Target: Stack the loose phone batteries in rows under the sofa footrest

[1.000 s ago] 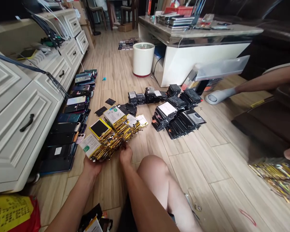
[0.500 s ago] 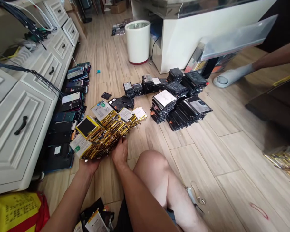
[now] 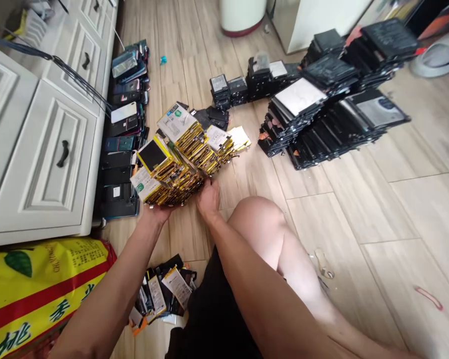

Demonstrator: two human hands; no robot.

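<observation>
A stack of flat phone batteries [image 3: 179,187] with yellow-edged sides leans between my two hands, close to the floor. My left hand [image 3: 159,213] is under its near left end, fingers mostly hidden beneath it. My right hand [image 3: 208,197] presses against its near right side with fingers curled in. More yellow-edged batteries [image 3: 194,144] adjoin it on the far side, some with white label faces up. A few pale batteries [image 3: 240,138] lie at their right end, and loose black batteries [image 3: 211,118] lie just behind.
Black battery stacks [image 3: 299,97] stand on the wood floor to the right. Phones [image 3: 121,159] line the white drawer cabinet [image 3: 56,164]. Mixed batteries [image 3: 164,291] lie near my lap, beside a yellow bag [image 3: 45,279]. A bin [image 3: 243,15] and a person's shoe [image 3: 439,55] are farther off.
My view has tilted down and shifted, bringing the pile near my lap and the yellow bag further into sight. Both hands keep nearly the same hold on the battery stack.
</observation>
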